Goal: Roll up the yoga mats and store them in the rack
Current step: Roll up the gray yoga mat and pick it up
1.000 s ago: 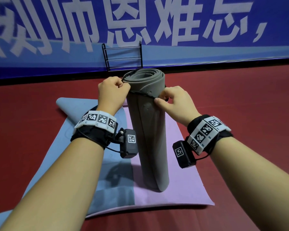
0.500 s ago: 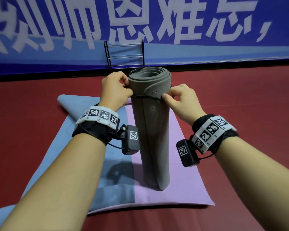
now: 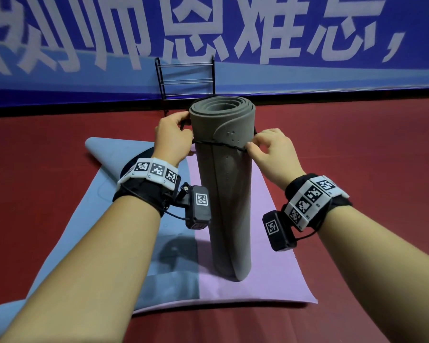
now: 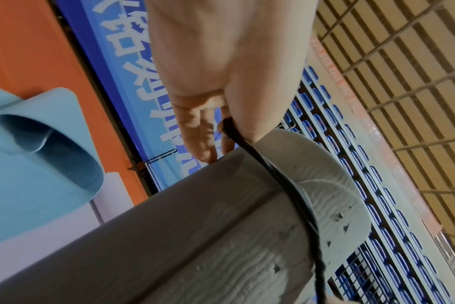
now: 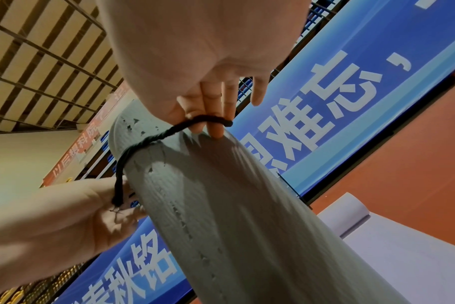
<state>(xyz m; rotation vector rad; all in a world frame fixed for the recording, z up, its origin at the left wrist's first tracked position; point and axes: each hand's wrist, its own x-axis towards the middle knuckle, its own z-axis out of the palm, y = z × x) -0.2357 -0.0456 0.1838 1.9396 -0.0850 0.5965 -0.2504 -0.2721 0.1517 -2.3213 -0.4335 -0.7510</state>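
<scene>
Grey rolled mat (image 3: 223, 184) standing upright on end, base resting on the pink mat (image 3: 265, 273). Pink mat flat on the red floor (image 3: 369, 149), overlapping a blue mat (image 3: 124, 209) spread to its left; far corner of the blue one curled up off the floor. Black cord (image 3: 221, 144) looped round the grey roll just below its top end, pulled snug against the surface. Left hand (image 3: 172, 138) at the left side of the roll near the top, fingers curled, pinching one end of the cord; left wrist view shows cord running from between thumb and fingers (image 4: 203, 131) across the roll. Right hand (image 3: 270, 151) at the right side, same height, also gripping the cord: right wrist view shows cord hooked round two curled fingers (image 5: 216, 115), remaining fingers extended. Both hands touching the roll. Spiral of layers visible at the open top end; small nicks in the outer flap. Black wire rack (image 3: 185, 80) standing on the floor against the blue banner (image 3: 307, 33), behind the roll and well apart from it, rails bare as far as visible. Banner carries large white characters.
</scene>
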